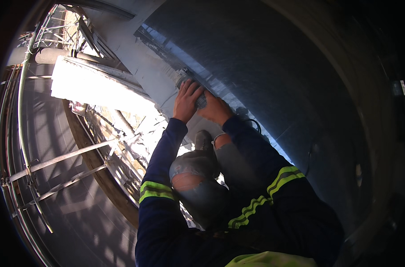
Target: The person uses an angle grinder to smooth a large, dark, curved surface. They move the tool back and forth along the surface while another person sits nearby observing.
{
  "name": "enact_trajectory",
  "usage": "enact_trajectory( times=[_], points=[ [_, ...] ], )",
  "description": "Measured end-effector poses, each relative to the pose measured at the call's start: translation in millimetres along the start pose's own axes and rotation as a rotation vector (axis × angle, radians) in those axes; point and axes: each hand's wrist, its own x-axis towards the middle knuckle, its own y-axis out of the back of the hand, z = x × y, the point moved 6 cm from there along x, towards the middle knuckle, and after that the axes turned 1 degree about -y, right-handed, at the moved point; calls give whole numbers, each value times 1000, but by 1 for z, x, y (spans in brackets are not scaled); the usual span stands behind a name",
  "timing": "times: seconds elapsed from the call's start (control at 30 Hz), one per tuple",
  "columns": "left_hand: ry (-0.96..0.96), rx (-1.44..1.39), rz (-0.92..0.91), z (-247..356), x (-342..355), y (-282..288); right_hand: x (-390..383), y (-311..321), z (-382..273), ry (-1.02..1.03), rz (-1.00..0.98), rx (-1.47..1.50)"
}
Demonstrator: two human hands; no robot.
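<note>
Both hands are wrapped around a dark grey power tool that looks like an angle grinder. My left hand lies over its front part, fingers bent across the top. Just behind and to the right, my right hand grips the body. The tool's front end sits at the rough edge of a pale, dusty ledge, beside a dark smooth panel. My fingers hide where it meets the surface. A black cable curves beside my right wrist.
My bent knees and a shoe are just below the tool. To the left, scaffold poles and a curved wooden edge border a lower grey surface. A sunlit white board lies beyond the ledge. Haze hangs near the ledge.
</note>
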Motion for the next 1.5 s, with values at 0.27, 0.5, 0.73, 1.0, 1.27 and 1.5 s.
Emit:
enact_trajectory(
  times=[0.27, 0.5, 0.73, 1.0, 1.27, 1.5],
  points=[
    [-5, -1, -3, 2, -4, 1, -4, -2, 2, -47, -39, 18],
    [-6, 0, -11, 2, -5, -1, -5, -4, 4, -16, -1, 19],
    [-10, -1, -14, 3, -6, -1, -6, -3, 4, -5, -8, 28],
    [-12, -24, -8, -1, -4, -3, -3, -4, 4, -5, 12, 21],
    [16, -60, 0, -16, -2, -10, 12, -11, 6, 2, 18, -5],
    [36, -65, -14, -16, -5, -10, 9, -8, 0, -23, 12, 15]
  ],
)
